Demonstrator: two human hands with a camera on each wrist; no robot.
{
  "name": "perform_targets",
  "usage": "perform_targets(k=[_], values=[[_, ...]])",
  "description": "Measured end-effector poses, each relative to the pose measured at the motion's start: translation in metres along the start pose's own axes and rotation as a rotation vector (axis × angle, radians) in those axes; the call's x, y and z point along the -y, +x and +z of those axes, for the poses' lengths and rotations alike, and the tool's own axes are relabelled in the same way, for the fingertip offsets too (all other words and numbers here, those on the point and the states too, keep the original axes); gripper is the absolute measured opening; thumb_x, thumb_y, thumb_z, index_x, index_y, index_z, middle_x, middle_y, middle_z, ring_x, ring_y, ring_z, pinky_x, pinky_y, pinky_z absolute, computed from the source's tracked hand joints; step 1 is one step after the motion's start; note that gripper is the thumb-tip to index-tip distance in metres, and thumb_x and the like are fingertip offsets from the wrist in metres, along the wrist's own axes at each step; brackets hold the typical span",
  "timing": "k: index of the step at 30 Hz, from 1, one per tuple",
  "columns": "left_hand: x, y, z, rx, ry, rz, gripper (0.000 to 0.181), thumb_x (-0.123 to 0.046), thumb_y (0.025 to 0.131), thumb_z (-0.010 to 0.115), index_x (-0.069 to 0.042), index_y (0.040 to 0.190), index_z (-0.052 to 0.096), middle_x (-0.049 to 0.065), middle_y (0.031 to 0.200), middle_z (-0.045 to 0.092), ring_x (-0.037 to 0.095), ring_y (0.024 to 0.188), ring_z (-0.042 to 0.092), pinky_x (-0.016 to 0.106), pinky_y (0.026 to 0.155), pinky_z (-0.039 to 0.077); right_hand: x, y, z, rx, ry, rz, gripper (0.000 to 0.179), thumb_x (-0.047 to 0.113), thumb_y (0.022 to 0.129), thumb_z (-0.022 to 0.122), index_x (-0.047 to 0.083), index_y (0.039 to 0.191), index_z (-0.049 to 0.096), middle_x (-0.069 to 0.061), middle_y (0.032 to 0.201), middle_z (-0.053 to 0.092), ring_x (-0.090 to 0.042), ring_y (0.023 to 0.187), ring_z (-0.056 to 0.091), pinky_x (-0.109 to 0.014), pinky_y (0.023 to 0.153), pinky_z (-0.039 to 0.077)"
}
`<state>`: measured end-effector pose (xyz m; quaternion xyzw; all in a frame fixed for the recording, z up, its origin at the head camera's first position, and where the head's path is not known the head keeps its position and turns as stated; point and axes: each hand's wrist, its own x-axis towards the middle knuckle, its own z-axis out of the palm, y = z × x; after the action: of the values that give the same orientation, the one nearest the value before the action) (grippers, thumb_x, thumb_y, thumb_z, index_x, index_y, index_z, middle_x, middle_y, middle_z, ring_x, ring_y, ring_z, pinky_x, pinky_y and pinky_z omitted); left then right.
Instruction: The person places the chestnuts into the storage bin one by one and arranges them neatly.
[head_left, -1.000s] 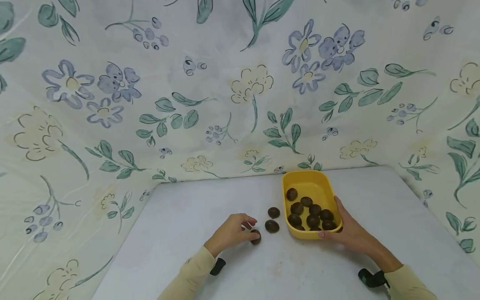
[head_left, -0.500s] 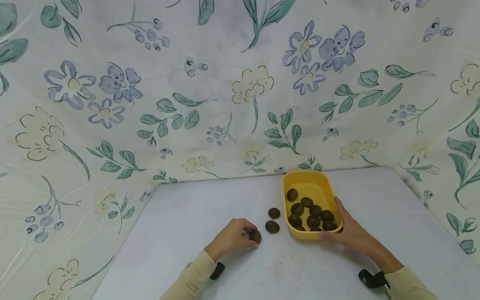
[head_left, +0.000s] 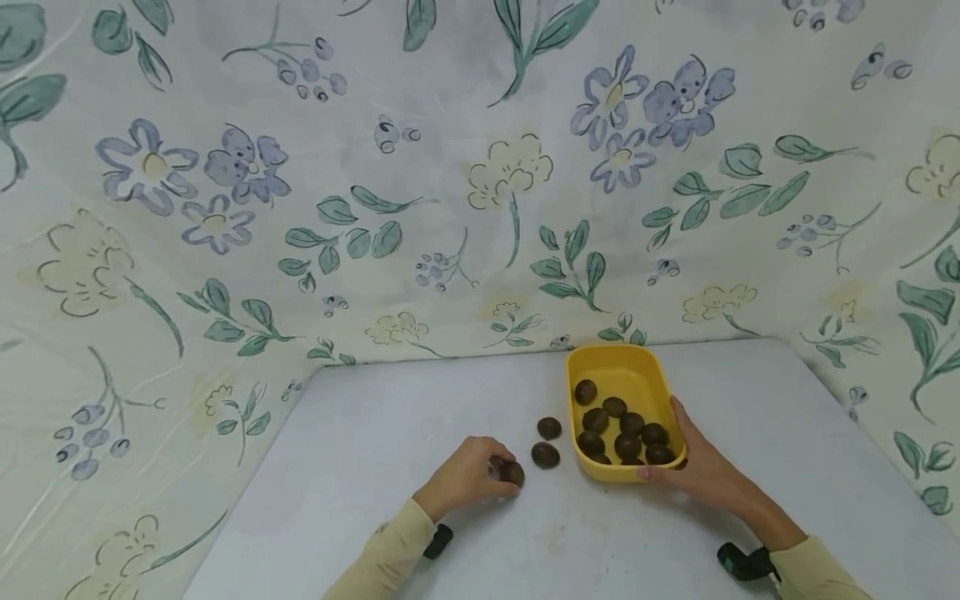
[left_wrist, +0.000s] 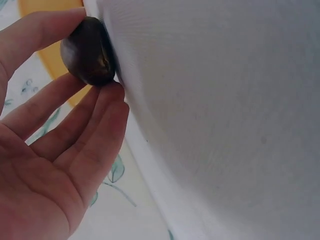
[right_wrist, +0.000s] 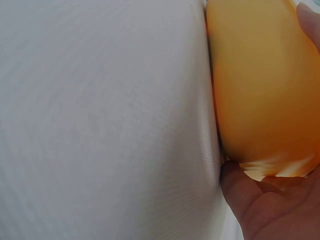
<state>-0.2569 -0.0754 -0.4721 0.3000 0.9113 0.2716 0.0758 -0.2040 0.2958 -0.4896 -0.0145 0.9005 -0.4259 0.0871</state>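
Observation:
My left hand point(head_left: 468, 477) pinches a dark brown, glossy, egg-shaped object point(left_wrist: 89, 52) between thumb and fingertips, low over the white tabletop. In the left wrist view the object sits against or just at the table surface; I cannot tell whether it touches. Two similar brown objects, a far one point(head_left: 549, 428) and a nearer one point(head_left: 545, 455), lie between this hand and a yellow plastic bin point(head_left: 618, 473). Several more brown objects point(head_left: 627, 446) lie inside the bin, mostly toward its near end. My right hand point(head_left: 708, 467) grips the bin's near right corner, thumb at the front wall.
The white table point(head_left: 420, 400) ends at the back against a flower-printed cloth point(head_left: 450, 167), which also hangs at both sides. Dark wrist devices, one left point(head_left: 438, 542) and one right point(head_left: 742, 562), sit below the hands.
My left fingers have closed around the brown object, which they were reaching over one second ago. The right hand and the bin stay where they were.

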Motion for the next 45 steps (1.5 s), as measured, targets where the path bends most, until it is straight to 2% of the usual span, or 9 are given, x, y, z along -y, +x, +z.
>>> perform_targets(k=[5,10,15,20,25,28,37,42,45], values=[[0.000,-0.002,-0.002,-0.039,-0.013,-0.011,0.035,-0.022,0.079,0.088,-0.004,0.107,0.078,0.005,0.105,0.078,0.011,0.090,0.068,0.026,0.081,0.057,-0.001,0.000,0.001,0.007,0.002,0.005,0.133,0.056,0.083,0.079,0.016,0.165,-0.017,-0.029,0.172,0.000,-0.056,0.155,0.014,-0.076,0.117,0.025],[-0.003,-0.001,-0.009,-0.078,-0.142,-0.005,0.032,-0.016,0.083,0.086,-0.001,0.109,0.077,0.007,0.106,0.077,0.017,0.096,0.072,0.030,0.084,0.062,-0.003,0.000,0.001,0.001,0.001,-0.003,0.133,0.056,0.083,0.079,0.016,0.165,-0.017,-0.029,0.172,0.001,-0.055,0.155,0.014,-0.076,0.117,0.025],[-0.009,0.003,-0.012,-0.116,-0.248,0.024,0.031,-0.013,0.085,0.084,0.000,0.112,0.076,0.010,0.110,0.076,0.023,0.104,0.072,0.029,0.086,0.063,-0.004,0.000,0.001,-0.005,0.002,-0.011,0.133,0.056,0.083,0.079,0.016,0.165,-0.017,-0.029,0.172,0.001,-0.055,0.155,0.014,-0.076,0.117,0.024],[-0.014,0.009,-0.011,-0.168,-0.310,0.038,0.034,-0.012,0.085,0.084,0.003,0.114,0.076,0.012,0.114,0.074,0.025,0.107,0.072,0.031,0.091,0.062,-0.005,-0.001,0.002,-0.006,-0.001,-0.003,0.133,0.056,0.083,0.079,0.017,0.165,-0.018,-0.029,0.172,0.000,-0.056,0.155,0.013,-0.076,0.117,0.024],[-0.019,0.016,-0.011,-0.209,-0.367,0.038,0.036,-0.010,0.083,0.084,0.004,0.115,0.075,0.015,0.118,0.073,0.030,0.109,0.071,0.039,0.092,0.062,-0.004,-0.001,0.001,-0.001,0.005,-0.001,0.133,0.057,0.083,0.079,0.016,0.165,-0.017,-0.029,0.172,0.000,-0.056,0.155,0.013,-0.076,0.117,0.024],[-0.023,0.022,-0.013,-0.216,-0.380,0.043,0.037,-0.012,0.084,0.085,0.004,0.115,0.075,0.015,0.118,0.072,0.031,0.110,0.071,0.043,0.093,0.061,-0.003,-0.001,0.000,-0.006,0.004,0.000,0.133,0.058,0.082,0.079,0.016,0.165,-0.017,-0.029,0.172,0.001,-0.055,0.155,0.015,-0.076,0.117,0.025],[-0.040,0.044,-0.015,-0.196,-0.436,0.044,0.038,-0.015,0.085,0.084,0.001,0.118,0.075,0.014,0.121,0.072,0.030,0.113,0.070,0.050,0.098,0.058,-0.003,-0.001,0.001,-0.036,0.025,-0.066,0.132,0.053,0.082,0.081,0.015,0.166,-0.014,-0.028,0.172,0.005,-0.053,0.155,0.019,-0.075,0.118,0.025],[-0.049,0.058,-0.012,-0.191,-0.457,0.055,0.038,-0.014,0.085,0.084,0.000,0.119,0.075,0.013,0.123,0.071,0.029,0.114,0.070,0.048,0.099,0.058,-0.003,0.000,0.001,-0.044,0.014,-0.071,0.132,0.055,0.082,0.081,0.014,0.165,-0.014,-0.028,0.172,0.006,-0.053,0.155,0.020,-0.075,0.118,0.024],[-0.054,0.066,-0.010,-0.192,-0.469,0.059,0.038,-0.013,0.085,0.084,0.001,0.120,0.075,0.013,0.124,0.071,0.028,0.115,0.069,0.043,0.099,0.059,-0.003,0.000,0.001,-0.048,0.016,-0.066,0.132,0.056,0.082,0.081,0.014,0.165,-0.014,-0.027,0.172,0.006,-0.053,0.155,0.019,-0.075,0.118,0.024]])
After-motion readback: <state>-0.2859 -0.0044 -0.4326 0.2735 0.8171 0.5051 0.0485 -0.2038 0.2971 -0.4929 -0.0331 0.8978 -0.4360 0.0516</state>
